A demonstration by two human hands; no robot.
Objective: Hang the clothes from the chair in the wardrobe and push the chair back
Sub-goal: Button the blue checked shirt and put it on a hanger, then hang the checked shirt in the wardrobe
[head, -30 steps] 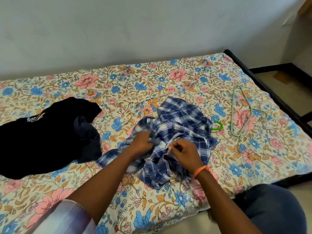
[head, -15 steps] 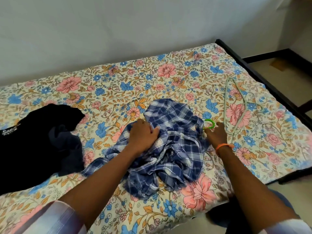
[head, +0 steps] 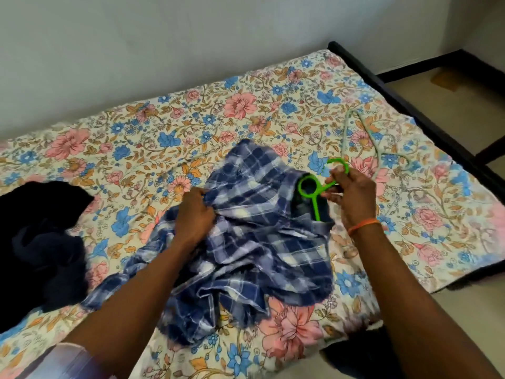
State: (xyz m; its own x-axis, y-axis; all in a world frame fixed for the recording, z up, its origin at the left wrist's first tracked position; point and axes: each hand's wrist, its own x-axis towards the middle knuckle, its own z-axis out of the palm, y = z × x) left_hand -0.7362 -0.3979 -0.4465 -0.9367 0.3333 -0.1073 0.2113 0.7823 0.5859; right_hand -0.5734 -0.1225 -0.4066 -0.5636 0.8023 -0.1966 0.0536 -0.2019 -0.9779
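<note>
Both forearms are bare from the hands up to where the frame cuts them off near the elbows. The left hand [head: 194,214] wears nothing at the wrist, and at the lower left corner the edge of a pale, whitish sleeve [head: 73,361] with a faint lilac tint shows, bunched up high on that arm and blurred. The right hand [head: 355,199] has a thin orange band [head: 363,225] around its wrist, sitting snug just below the hand, and no sleeve is visible on that arm.
</note>
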